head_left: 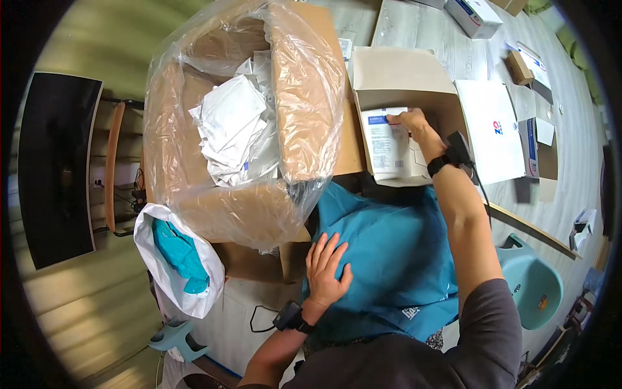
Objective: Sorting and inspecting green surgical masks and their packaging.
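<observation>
Reached with the right hand (414,123) into an open carton (403,70) at the far right of the lap, and laid a digit across the far right part of a white packet (387,146) with a blue band. Had that packet upon the carton's left side — left of the palm, with most of its face lying nearer than the fingertip touching it. Could not tell whether the grip closed around it, with the other fingers mostly hidden.

Rested the left hand (328,272) palm down, wide, with fingers extended and slightly apart, on the left part of a teal cloth (389,240) draped over the lap. Wore a dark strap (440,162) on each wrist.

Had, left of the carton, a large box (304,97) lined with clear plastic, with white packets (233,123) heaped loosely inside — and, near left of that, a white bag (183,301) containing teal material (180,253).
</observation>
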Demonstrator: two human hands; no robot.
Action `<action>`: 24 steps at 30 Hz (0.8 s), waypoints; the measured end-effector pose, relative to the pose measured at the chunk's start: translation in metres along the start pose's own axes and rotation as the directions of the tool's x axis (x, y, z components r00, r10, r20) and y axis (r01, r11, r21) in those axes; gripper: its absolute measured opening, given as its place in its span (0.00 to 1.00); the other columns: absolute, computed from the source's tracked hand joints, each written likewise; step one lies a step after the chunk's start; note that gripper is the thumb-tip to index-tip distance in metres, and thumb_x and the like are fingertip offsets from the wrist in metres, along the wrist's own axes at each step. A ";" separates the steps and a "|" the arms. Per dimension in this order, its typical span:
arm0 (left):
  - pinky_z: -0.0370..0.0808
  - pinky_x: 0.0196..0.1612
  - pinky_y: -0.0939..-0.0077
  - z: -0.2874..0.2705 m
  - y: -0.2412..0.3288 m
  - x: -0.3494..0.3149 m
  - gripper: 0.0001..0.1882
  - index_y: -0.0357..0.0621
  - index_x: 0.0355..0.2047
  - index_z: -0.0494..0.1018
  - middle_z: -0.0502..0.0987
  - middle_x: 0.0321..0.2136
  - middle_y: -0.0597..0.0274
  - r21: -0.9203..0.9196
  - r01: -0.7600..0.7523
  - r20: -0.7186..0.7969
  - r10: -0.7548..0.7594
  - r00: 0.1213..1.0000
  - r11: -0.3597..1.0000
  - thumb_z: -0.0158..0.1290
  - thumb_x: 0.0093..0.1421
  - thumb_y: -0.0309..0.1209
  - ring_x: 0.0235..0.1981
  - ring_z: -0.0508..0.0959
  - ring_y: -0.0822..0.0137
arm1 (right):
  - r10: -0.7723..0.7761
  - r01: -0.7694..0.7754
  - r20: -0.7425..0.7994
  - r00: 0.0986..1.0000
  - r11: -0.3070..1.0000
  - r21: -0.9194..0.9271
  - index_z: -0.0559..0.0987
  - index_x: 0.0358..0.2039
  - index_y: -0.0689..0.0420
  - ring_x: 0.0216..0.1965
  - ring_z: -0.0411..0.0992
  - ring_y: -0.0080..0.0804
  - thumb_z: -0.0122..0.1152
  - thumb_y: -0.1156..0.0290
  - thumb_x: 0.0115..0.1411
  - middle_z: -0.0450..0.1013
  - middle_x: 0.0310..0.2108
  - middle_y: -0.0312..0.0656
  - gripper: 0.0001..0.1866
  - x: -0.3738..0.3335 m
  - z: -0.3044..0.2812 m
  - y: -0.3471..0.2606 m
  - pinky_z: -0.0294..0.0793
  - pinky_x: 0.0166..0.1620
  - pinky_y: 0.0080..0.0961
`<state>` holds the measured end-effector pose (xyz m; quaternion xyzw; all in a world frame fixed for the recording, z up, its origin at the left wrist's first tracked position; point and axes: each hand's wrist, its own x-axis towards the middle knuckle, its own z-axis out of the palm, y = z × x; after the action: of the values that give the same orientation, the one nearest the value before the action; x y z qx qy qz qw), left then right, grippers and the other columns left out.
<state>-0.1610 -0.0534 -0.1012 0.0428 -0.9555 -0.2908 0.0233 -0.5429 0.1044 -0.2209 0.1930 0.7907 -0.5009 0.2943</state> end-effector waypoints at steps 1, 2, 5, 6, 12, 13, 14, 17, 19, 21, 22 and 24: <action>0.55 0.63 0.53 0.000 0.000 0.001 0.25 0.45 0.51 0.72 0.67 0.58 0.56 -0.009 -0.003 -0.007 0.003 1.000 1.000 0.55 0.50 0.31 0.63 0.60 0.53 | -0.119 0.116 0.047 0.992 0.991 0.063 0.79 0.36 0.66 0.34 0.74 0.38 0.70 0.67 0.49 0.77 0.31 0.46 0.17 -0.023 -0.008 -0.009 0.69 0.39 0.33; 0.55 0.63 0.53 0.001 0.001 0.001 0.25 0.45 0.51 0.72 0.67 0.58 0.56 -0.018 -0.005 -0.012 0.005 1.000 1.000 0.55 0.50 0.31 0.63 0.60 0.53 | -0.241 0.229 0.085 0.967 0.965 0.128 0.79 0.35 0.66 0.33 0.74 0.34 0.70 0.67 0.50 0.77 0.30 0.44 0.17 -0.045 -0.018 -0.017 0.69 0.39 0.30; 0.52 0.64 0.52 0.005 0.001 -0.003 0.25 0.45 0.52 0.71 0.65 0.59 0.56 0.020 -0.041 -0.040 0.042 0.998 0.999 0.54 0.52 0.32 0.64 0.58 0.53 | -0.511 0.516 -0.259 0.820 0.855 -0.052 0.79 0.33 0.66 0.29 0.73 0.28 0.68 0.67 0.51 0.77 0.27 0.41 0.14 -0.119 -0.050 -0.022 0.71 0.35 0.24; 0.52 0.64 0.52 0.005 0.004 -0.004 0.25 0.45 0.52 0.71 0.65 0.59 0.56 0.014 -0.035 -0.056 0.036 0.998 0.999 0.54 0.52 0.32 0.64 0.58 0.53 | -0.591 0.651 -0.331 0.736 0.751 0.107 0.79 0.32 0.64 0.28 0.72 0.24 0.67 0.67 0.53 0.75 0.25 0.37 0.13 -0.139 -0.058 -0.013 0.70 0.34 0.22; 0.38 0.65 0.40 0.028 0.068 -0.031 0.30 0.49 0.59 0.66 0.54 0.66 0.54 -0.278 -0.396 0.270 0.467 0.842 0.875 0.54 0.57 0.42 0.68 0.47 0.49 | -0.385 0.506 -0.357 0.851 0.418 0.755 0.74 0.46 0.66 0.43 0.74 0.30 0.59 0.70 0.60 0.75 0.44 0.41 0.16 -0.251 -0.098 0.043 0.71 0.51 0.25; 0.38 0.65 0.40 0.037 0.084 -0.044 0.30 0.49 0.59 0.66 0.54 0.66 0.54 -0.286 -0.410 0.264 0.483 0.835 0.866 0.54 0.57 0.42 0.68 0.47 0.49 | -0.347 0.454 -0.329 0.878 0.391 0.801 0.74 0.48 0.67 0.43 0.74 0.30 0.57 0.69 0.62 0.75 0.45 0.42 0.17 -0.261 -0.100 0.058 0.71 0.50 0.26; 0.37 0.66 0.40 0.049 0.095 -0.058 0.31 0.50 0.59 0.65 0.52 0.67 0.56 -0.356 -0.459 0.319 0.567 0.759 0.814 0.53 0.57 0.45 0.69 0.44 0.51 | -0.364 0.404 -0.259 0.895 0.413 0.816 0.74 0.47 0.66 0.43 0.74 0.31 0.55 0.67 0.63 0.75 0.44 0.43 0.17 -0.267 -0.103 0.075 0.72 0.48 0.26; 0.35 0.67 0.41 0.060 0.107 -0.095 0.30 0.50 0.58 0.67 0.50 0.67 0.61 -0.456 -0.507 0.408 0.678 0.612 0.732 0.52 0.58 0.49 0.70 0.38 0.53 | -0.293 0.318 -0.177 0.939 0.553 0.770 0.75 0.46 0.66 0.42 0.74 0.31 0.54 0.67 0.63 0.76 0.41 0.42 0.16 -0.297 -0.092 0.121 0.71 0.48 0.27; 0.33 0.67 0.45 0.053 0.106 -0.115 0.25 0.48 0.53 0.72 0.57 0.65 0.65 -0.504 -0.438 0.517 0.667 0.537 0.744 0.49 0.62 0.49 0.70 0.40 0.55 | -0.311 0.266 -0.113 0.944 0.512 0.816 0.75 0.45 0.65 0.43 0.74 0.31 0.52 0.64 0.64 0.76 0.41 0.42 0.17 -0.319 -0.081 0.138 0.71 0.49 0.29; 0.32 0.67 0.45 0.058 0.094 -0.141 0.24 0.47 0.53 0.72 0.61 0.63 0.65 -0.635 -0.244 0.580 0.661 0.475 0.733 0.50 0.62 0.47 0.70 0.42 0.55 | -0.305 0.161 -0.029 0.952 0.419 0.893 0.75 0.45 0.64 0.43 0.74 0.33 0.50 0.61 0.65 0.77 0.42 0.42 0.18 -0.340 -0.075 0.151 0.71 0.50 0.30; 0.31 0.67 0.45 0.061 0.086 -0.153 0.23 0.46 0.54 0.71 0.65 0.61 0.64 -0.706 -0.017 0.637 0.645 0.422 0.708 0.50 0.63 0.45 0.70 0.45 0.55 | -0.281 0.085 0.026 0.959 0.375 0.923 0.75 0.45 0.63 0.44 0.75 0.34 0.48 0.60 0.66 0.77 0.42 0.43 0.19 -0.350 -0.072 0.157 0.71 0.51 0.31; 0.39 0.68 0.50 0.059 0.080 -0.158 0.23 0.39 0.54 0.69 0.68 0.58 0.57 -0.747 0.078 0.627 0.660 0.414 0.661 0.46 0.66 0.41 0.67 0.54 0.56 | -0.253 0.028 0.074 0.965 0.377 0.926 0.74 0.46 0.62 0.44 0.75 0.33 0.47 0.60 0.66 0.76 0.43 0.43 0.19 -0.362 -0.067 0.177 0.73 0.50 0.30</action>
<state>-0.0137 0.0608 -0.1088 -0.3067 -0.6382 -0.5858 -0.3943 -0.1823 0.2368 -0.0807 0.2027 0.3611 -0.8935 0.1739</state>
